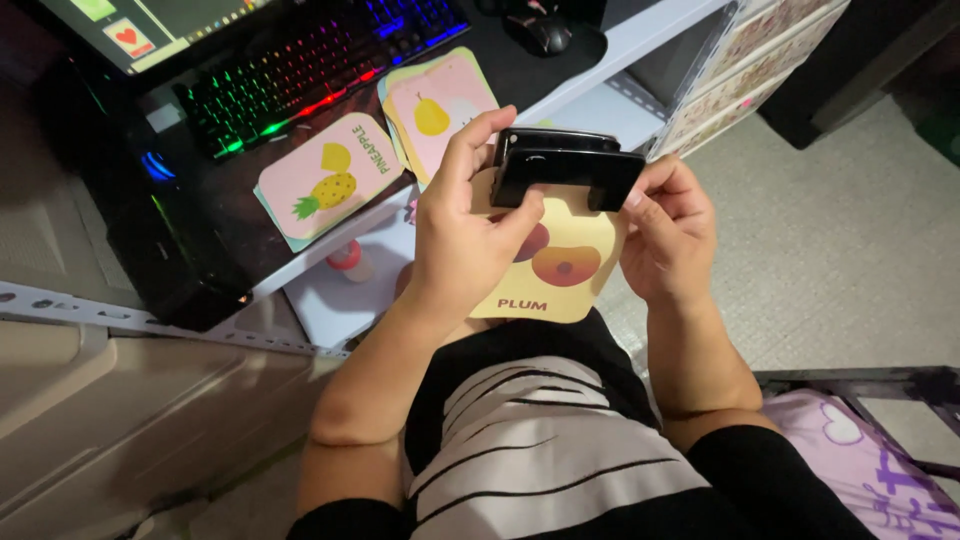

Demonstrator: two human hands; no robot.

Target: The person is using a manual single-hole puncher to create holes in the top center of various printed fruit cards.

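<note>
- Upper left of the frame: a pink fruit card (328, 180) lies beside a backlit keyboard (310, 70).
- Centre: the left hand (462, 235) pinches a yellow card (560, 275) and the black hole punch (562, 168) clamped on the card's top edge.
- Right: the right hand (665, 235) has its fingers curled on the punch's end.
- The card looks light and bendy, best held by its edges; the punch looks rigid and heavier.

Glossy black hole punch (562, 165) over a pale yellow card (560, 275) with a dark red and orange fruit drawing. Pink cards, teal-edged: one (330, 178) with a yellow and green pineapple, another (443, 108) with a yellow pear. Rainbow-lit black keyboard (310, 70) on a dark counter (210, 240). Black and white striped shirt (540, 440). Lilac cushion (860, 460) with purple and white print.
</note>
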